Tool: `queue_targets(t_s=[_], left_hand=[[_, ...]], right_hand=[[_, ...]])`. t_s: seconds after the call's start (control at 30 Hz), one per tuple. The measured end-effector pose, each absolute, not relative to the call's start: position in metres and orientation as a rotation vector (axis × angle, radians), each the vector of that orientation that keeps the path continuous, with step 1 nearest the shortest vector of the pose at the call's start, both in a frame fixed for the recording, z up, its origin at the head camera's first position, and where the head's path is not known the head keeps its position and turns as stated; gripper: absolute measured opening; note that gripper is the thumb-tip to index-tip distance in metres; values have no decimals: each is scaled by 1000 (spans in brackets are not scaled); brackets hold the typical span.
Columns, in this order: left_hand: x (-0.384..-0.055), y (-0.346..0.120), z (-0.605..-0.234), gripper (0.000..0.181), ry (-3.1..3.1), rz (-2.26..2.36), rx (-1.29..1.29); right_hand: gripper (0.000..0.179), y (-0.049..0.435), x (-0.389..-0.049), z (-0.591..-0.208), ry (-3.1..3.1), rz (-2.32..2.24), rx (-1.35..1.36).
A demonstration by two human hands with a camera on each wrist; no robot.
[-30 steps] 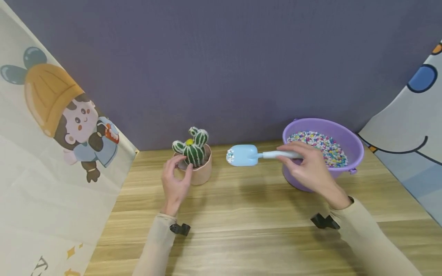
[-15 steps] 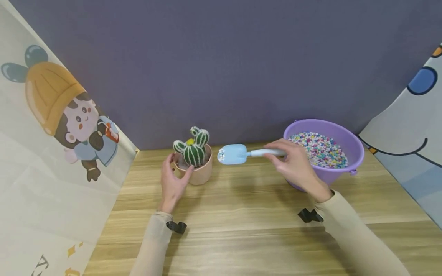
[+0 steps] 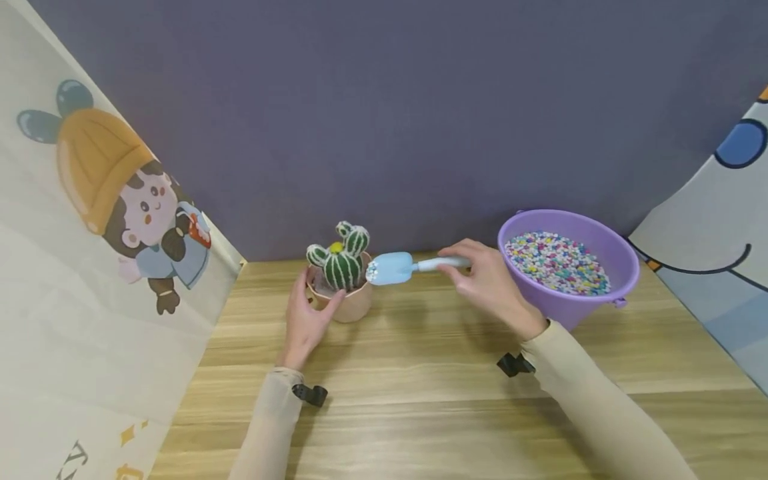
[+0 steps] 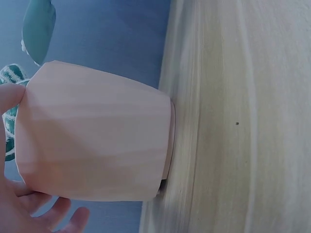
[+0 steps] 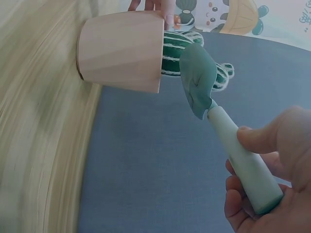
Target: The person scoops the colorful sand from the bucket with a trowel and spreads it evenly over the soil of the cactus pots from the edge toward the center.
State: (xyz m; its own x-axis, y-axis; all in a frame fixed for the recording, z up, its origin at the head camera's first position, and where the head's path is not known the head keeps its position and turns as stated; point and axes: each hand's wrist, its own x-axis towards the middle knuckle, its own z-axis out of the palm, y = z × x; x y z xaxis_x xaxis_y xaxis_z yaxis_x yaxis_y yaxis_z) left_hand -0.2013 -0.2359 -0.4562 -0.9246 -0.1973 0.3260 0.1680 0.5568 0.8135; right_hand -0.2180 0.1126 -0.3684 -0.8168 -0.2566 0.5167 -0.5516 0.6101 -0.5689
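A knitted green-and-white cactus (image 3: 343, 270) with a yellow flower stands in a pink pot (image 3: 354, 307) on the table. My left hand (image 3: 306, 325) holds the pot at its rim, thumb in front and fingers on the left side, as the left wrist view also shows. In my right hand (image 3: 489, 283) is the pale handle of a light blue toy shovel (image 3: 393, 268). Small coloured beads (image 3: 373, 271) lie at the shovel's tip, which is beside the cactus over the pot's right rim. The right wrist view shows the shovel blade (image 5: 198, 77) overlapping the cactus.
Right of my right hand stands a purple bucket (image 3: 549, 300), partly filled with multicoloured beads (image 3: 558, 263). A grey-blue wall (image 3: 408, 133) closes off the back of the wooden table (image 3: 408, 407). Printed panels flank it, with a cartoon figure (image 3: 150, 207) on the left one.
My right hand has carried the shovel leftward from near the bucket to the pot's rim. The fingers of my left hand have come down from around the cactus onto the pot.
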Motion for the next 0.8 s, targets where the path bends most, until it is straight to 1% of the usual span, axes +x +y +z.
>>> queue_targets(t_s=[0.47,0.8], left_hand=[[-200,-233,-457,101,-2438,-1333,44],[-200,-231,-455,103,-2442,-1343,49]], right_hand=[[24,99,-231,-368,-2460,986,708],[22,93,-235,-345,-2526,833,805]])
